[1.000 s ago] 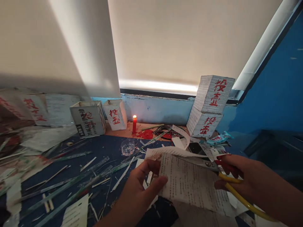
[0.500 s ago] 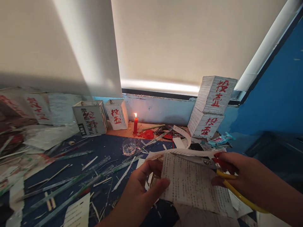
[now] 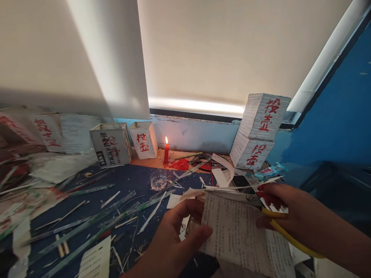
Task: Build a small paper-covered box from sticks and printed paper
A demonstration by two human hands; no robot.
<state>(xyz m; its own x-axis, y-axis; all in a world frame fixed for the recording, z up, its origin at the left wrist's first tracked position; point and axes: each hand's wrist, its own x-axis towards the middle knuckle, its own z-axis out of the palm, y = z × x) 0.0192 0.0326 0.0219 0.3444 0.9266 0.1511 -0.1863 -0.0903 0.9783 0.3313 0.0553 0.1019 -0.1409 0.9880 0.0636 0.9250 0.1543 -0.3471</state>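
My left hand (image 3: 182, 235) pinches the left edge of a paper-covered box (image 3: 234, 227) printed with rows of small characters, thumb on its face. In my right hand (image 3: 286, 208) is a pair of scissors (image 3: 249, 199) with yellow and red handles. Their blades lie along the top edge of the box, pointing left. A thin paper strip runs along above the blades, and a curled paper strip (image 3: 228, 166) rests just behind. The lower part of the box leaves the bottom of the view.
A lit red candle (image 3: 166, 152) stands at the back beside boxes with red characters (image 3: 143, 141). Two more such boxes are stacked (image 3: 268, 116) at the right. A small clear dish (image 3: 158, 180), a phone (image 3: 242, 182), plastic strips (image 3: 87, 227) and paper scraps litter the dark tabletop.
The scissors have shifted slightly left and down along the box's top edge. The wide paper strip above the blades now appears thin. The box and my left hand have moved slightly right.
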